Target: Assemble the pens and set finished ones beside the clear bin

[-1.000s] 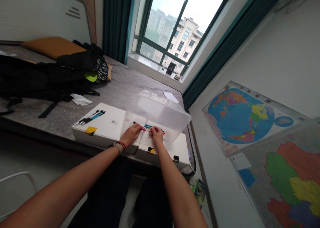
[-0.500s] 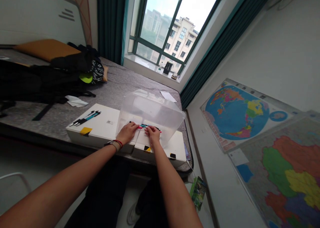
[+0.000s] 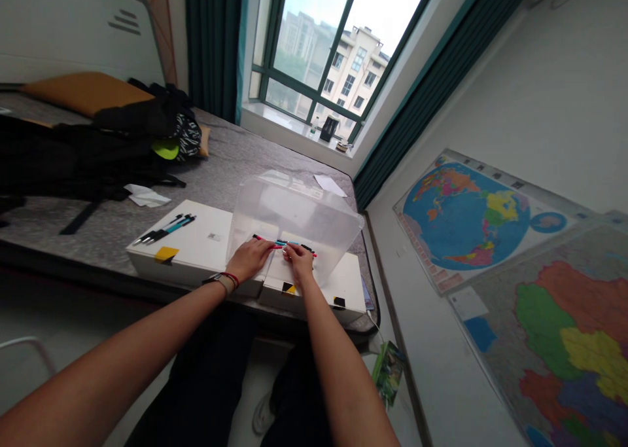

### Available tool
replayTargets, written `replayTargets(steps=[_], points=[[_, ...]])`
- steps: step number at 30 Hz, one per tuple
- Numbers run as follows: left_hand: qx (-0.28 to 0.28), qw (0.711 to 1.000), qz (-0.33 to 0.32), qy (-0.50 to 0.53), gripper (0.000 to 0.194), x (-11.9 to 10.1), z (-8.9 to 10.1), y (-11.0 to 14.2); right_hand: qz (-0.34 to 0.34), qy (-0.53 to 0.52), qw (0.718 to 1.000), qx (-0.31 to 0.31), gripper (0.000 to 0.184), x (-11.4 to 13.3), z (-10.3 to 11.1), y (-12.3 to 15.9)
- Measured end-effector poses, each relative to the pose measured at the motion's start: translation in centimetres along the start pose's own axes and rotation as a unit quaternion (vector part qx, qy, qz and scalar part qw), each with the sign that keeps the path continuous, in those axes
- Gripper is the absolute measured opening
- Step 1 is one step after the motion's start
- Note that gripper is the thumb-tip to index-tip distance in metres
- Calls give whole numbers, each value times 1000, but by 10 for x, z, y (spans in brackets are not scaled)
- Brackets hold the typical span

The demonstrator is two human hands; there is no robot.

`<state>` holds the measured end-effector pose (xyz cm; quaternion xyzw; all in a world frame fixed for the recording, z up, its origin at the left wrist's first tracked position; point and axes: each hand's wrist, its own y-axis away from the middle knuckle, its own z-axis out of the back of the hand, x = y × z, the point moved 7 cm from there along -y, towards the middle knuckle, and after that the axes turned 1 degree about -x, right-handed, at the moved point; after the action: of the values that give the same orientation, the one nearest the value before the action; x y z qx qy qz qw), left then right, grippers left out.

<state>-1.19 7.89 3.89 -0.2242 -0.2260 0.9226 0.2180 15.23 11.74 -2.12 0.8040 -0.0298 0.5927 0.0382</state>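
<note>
My left hand (image 3: 252, 258) and my right hand (image 3: 299, 262) rest on white boxes (image 3: 206, 250) at the bed's near edge. Both sets of fingers are curled on a bunch of coloured pens (image 3: 287, 245) lying at the mouth of a clear plastic bin (image 3: 294, 218) tipped on its side. My left fingers pinch a red pen end; my right fingers close on the pens' middle. A second small group of pens (image 3: 167, 228) lies on the left white box, apart from both hands.
A black backpack (image 3: 88, 152) and an orange cushion (image 3: 83, 92) lie on the grey bed (image 3: 230, 165) at left, with crumpled paper (image 3: 144, 197) beside them. A window is beyond. Maps (image 3: 471, 218) hang on the right wall. A chair frame (image 3: 24, 352) stands lower left.
The hands stay on the pens at the bin's mouth, with only small finger shifts. The view has drifted slightly.
</note>
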Motion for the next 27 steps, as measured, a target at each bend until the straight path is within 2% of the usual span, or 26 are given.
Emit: replayTargets(steps=[9, 14, 17, 21, 23, 27], points=[[0, 1000, -11, -15, 29, -2, 0, 0, 32, 63, 997, 28, 34, 6, -3, 3], [-14, 999, 33, -7, 30, 4, 1, 2, 54, 111, 990, 74, 35, 9, -11, 4], [-24, 998, 63, -7, 31, 7, 2, 4, 46, 97, 994, 38, 40, 2, -4, -1], [-42, 995, 84, -21, 30, 6, 7, 5, 52, 141, 989, -15, 28, 1, 1, -2], [-39, 995, 85, -36, 29, 4, 9, 5, 87, 226, 970, -10, 23, 10, -7, 5], [-28, 995, 79, -52, 27, 1, 10, 3, 185, 407, 894, 8, 23, 30, -29, 25]])
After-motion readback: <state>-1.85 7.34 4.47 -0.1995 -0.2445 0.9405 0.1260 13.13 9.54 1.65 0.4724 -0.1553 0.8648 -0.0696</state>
